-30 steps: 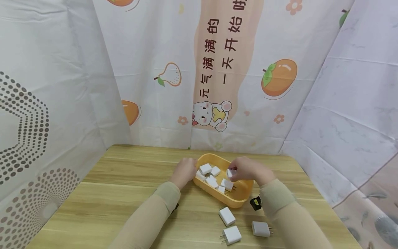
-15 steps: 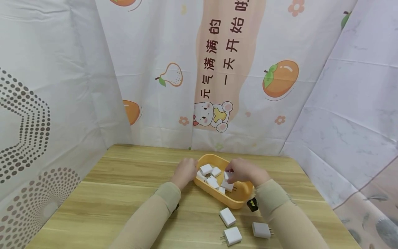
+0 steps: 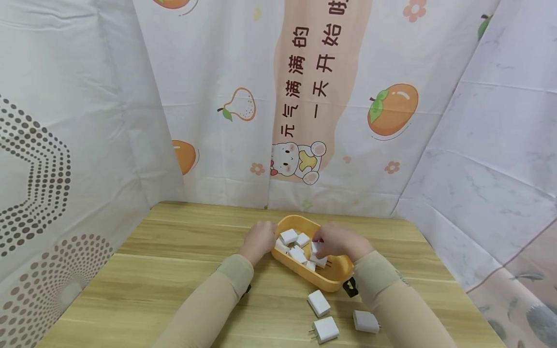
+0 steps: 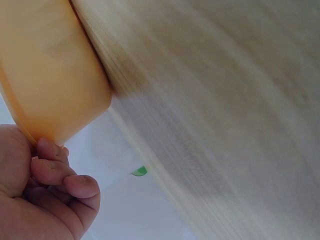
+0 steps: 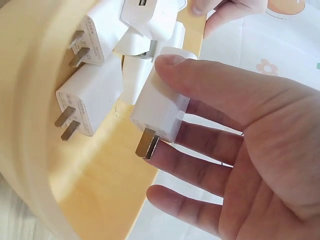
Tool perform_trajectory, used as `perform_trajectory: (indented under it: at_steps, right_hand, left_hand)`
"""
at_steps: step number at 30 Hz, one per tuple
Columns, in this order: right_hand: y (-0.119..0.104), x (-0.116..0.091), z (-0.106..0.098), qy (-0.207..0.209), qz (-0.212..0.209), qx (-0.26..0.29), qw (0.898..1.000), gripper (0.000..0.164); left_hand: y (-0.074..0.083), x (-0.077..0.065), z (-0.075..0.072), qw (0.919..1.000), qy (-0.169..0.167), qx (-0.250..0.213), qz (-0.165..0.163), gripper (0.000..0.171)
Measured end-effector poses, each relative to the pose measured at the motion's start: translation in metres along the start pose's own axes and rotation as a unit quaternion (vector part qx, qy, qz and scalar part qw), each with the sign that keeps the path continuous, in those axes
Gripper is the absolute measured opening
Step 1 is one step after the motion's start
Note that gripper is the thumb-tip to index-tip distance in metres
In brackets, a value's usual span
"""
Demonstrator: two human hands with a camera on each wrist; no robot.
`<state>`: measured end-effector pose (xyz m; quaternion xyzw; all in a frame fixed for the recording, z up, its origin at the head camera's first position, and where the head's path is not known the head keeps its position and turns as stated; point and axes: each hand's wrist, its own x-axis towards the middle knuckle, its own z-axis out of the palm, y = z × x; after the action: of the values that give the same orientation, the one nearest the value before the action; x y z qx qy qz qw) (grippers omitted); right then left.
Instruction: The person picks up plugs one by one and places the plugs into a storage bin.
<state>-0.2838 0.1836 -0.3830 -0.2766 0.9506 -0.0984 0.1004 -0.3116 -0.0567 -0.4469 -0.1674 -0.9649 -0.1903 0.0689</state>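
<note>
The orange plastic bin (image 3: 324, 284) sits toward the back of the table, its left end rim gripped by my left hand (image 3: 258, 239). In the left wrist view that hand's thumb and fingertips pinch the bin's rim. My right hand (image 3: 341, 239) is over the bin and holds a white charger plug (image 5: 162, 95) between thumb and fingers, metal prongs pointing toward the bin's emptier end. Several other white charger plugs (image 5: 92, 95) lie piled in the bin, close beside the held one.
On the wooden table (image 3: 174, 270), in front of the bin, lie three loose charger plugs (image 3: 319, 303). A small black tag (image 3: 350, 286) shows at the right wrist. Printed cloth (image 3: 217, 145) hangs behind and along both sides.
My right hand has moved left and lower into the bin with the charger plug, close to the pile. The left hand stays on the rim.
</note>
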Motion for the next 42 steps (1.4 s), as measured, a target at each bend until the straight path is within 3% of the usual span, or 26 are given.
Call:
perform_trajectory:
  at_steps: [6, 10, 16, 35, 42]
  right_hand:
    - [0.0, 0.003, 0.002, 0.001, -0.001, -0.009, 1.0, 0.03]
    - [-0.001, 0.003, 0.003, -0.001, 0.014, -0.01, 1.0, 0.009]
    - [-0.003, 0.001, 0.002, -0.004, 0.022, -0.001, 1.0, 0.034]
    - [-0.002, -0.002, 0.001, 0.002, 0.028, 0.002, 1.0, 0.033]
    - [-0.001, -0.01, -0.002, 0.006, 0.02, 0.002, 1.0, 0.034]
  left_hand:
    - [0.0, 0.0, 0.001, 1.0, 0.005, 0.005, 0.002, 0.016]
    - [0.001, 0.0, 0.001, 1.0, 0.004, 0.006, 0.001, 0.014]
    - [0.001, -0.001, 0.0, 1.0, 0.004, -0.006, -0.005, 0.016]
    - [0.0, -0.001, 0.0, 1.0, 0.005, -0.002, 0.005, 0.024]
    - [0.001, -0.001, 0.0, 0.9999, 0.007, -0.009, -0.006, 0.016]
